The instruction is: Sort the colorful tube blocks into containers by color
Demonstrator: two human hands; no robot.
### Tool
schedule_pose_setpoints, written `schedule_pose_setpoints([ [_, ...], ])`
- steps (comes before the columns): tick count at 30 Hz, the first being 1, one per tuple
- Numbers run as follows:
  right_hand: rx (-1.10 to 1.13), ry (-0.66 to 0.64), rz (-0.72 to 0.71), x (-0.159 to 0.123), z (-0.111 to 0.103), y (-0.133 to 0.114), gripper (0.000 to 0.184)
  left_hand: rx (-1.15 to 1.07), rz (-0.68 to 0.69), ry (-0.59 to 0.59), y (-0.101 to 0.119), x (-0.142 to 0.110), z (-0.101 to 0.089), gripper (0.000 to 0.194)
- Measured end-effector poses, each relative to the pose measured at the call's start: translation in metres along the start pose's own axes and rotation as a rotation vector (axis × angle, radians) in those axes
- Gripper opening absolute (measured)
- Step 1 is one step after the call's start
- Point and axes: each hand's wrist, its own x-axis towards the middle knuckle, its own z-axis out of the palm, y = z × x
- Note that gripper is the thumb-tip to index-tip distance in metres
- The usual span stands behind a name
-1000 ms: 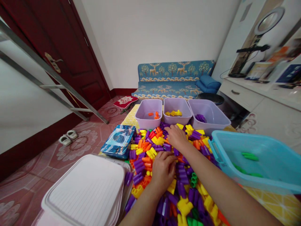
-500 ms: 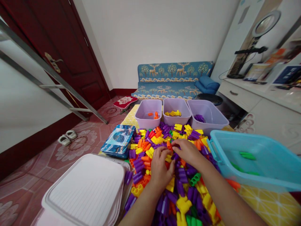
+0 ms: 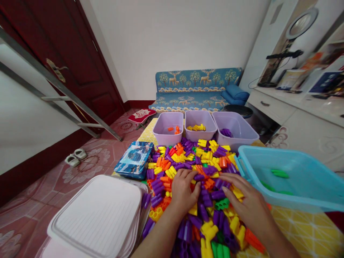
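A heap of plastic building pieces (image 3: 212, 163) in purple, yellow, orange and green covers the middle of the table. My left hand (image 3: 185, 188) is low in the heap, fingers curled and thumb bent toward them. A purple piece (image 3: 199, 177) shows at its fingertips, and bits of yellow show between finger and thumb; what it grips is mostly hidden. On the heap's right side my right hand (image 3: 248, 199) has its fingers apart and nothing visible in them, over yellow and purple pieces. A green piece (image 3: 222, 204) lies between the two hands.
Behind the heap stand lilac bins holding a few orange (image 3: 168, 139), yellow (image 3: 201, 134) and purple (image 3: 238, 143) pieces. A blue tub (image 3: 303, 161) with green pieces is at right. White lids (image 3: 96, 215) and a blue tin (image 3: 135, 159) lie left.
My right hand has drawn away from my left hand, toward the right and nearer me, and its fingers have spread. My left hand has stayed nearly in place.
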Motion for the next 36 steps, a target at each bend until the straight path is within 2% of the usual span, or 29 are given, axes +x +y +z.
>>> schedule_pose_setpoints([
  [3,-0.174,0.004,0.061,-0.027,-0.006,0.007,0.037,0.011,-0.006,-0.005,0.000,0.000,0.001,0.031],
  [6,-0.272,-0.104,0.139,-0.040,-0.001,0.013,0.052,0.008,-0.005,-0.005,-0.001,0.000,0.002,0.031],
  [9,-0.271,-0.190,0.174,-0.036,0.010,0.011,0.065,-0.016,0.003,-0.005,-0.001,0.001,0.001,0.030],
  [14,-0.139,-0.231,0.244,-0.011,0.024,-0.007,0.080,-0.063,0.027,-0.016,-0.001,0.001,-0.001,0.034],
  [18,0.061,-0.230,0.194,0.005,0.032,-0.015,0.070,-0.154,0.012,0.028,-0.002,0.000,0.000,0.035],
  [21,0.271,-0.196,0.183,0.015,0.039,-0.017,0.061,-0.286,-0.050,0.131,-0.004,-0.002,0.002,0.027],
  [23,0.380,-0.124,0.189,0.022,0.044,-0.018,0.055,-0.389,-0.115,0.198,-0.005,-0.002,0.003,0.023],
  [26,0.371,0.053,0.127,0.031,0.051,-0.020,0.045,-0.519,-0.195,0.252,-0.006,-0.002,0.003,0.023],
  [28,0.326,0.126,0.058,0.034,0.055,-0.021,0.043,-0.577,-0.228,0.268,-0.006,-0.002,0.003,0.025],
  [33,0.272,0.140,-0.011,0.034,0.057,-0.028,0.047,-0.674,-0.245,0.249,-0.003,-0.002,0.001,0.025],
  [36,0.315,0.084,0.029,0.032,0.057,-0.030,0.037,-0.674,-0.236,0.218,-0.002,-0.004,0.001,0.026],
])
